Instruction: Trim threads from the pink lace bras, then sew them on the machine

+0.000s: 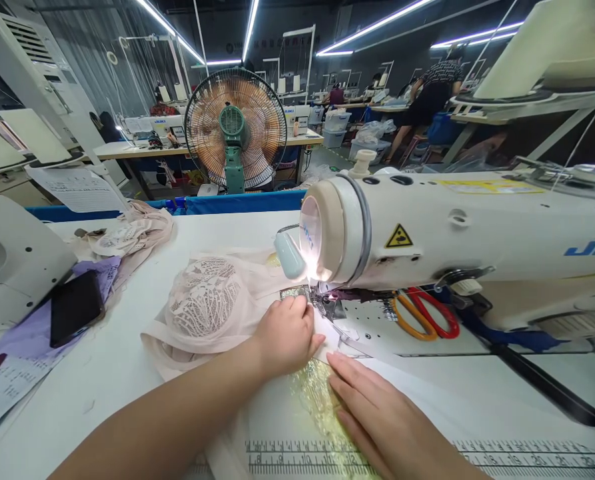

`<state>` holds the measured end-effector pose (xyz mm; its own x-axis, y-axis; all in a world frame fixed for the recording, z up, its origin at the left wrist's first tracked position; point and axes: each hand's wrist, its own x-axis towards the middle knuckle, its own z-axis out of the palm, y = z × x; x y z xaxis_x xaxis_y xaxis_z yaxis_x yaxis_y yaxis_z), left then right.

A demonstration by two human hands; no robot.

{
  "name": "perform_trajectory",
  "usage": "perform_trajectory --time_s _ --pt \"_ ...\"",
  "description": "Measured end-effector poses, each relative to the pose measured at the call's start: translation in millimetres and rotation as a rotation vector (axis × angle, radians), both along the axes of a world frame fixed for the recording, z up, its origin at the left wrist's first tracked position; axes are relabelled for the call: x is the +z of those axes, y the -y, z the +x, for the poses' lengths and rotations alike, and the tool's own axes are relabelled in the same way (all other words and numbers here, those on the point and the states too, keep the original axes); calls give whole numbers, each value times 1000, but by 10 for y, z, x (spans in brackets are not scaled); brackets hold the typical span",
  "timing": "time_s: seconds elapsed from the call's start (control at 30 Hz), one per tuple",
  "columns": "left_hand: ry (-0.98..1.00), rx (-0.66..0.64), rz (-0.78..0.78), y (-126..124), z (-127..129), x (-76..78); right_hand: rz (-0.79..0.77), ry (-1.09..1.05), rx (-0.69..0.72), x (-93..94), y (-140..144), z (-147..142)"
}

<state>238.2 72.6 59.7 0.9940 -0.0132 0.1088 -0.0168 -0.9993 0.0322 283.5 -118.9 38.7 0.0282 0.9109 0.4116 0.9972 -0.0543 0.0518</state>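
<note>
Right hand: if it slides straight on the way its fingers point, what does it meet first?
The right hand lies flat, fingers aimed up-left. Straight on, it would likely first touch the left hand, whose thumb lies just ahead on the pale fabric. Beyond that comes the presser foot, though depth is uncertain.

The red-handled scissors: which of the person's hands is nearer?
Right. The right hand lies flat just below-left of the red-handled scissors; the left hand rests further left, on fabric.

Both hands press pale lace fabric beside the sewing machine.

Bare left hand and right hand, sleeveless forearms
</note>
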Motion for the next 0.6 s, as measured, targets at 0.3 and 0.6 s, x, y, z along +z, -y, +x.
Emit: perform_trajectory --time_s 0.3,0.6 --pt "4 -15 61 -30 -9 -10 30 -23 9 -3 -6 -4" --pt "61 -137 180 -38 -88 15 49 -137 -22 -37 -136 -40"
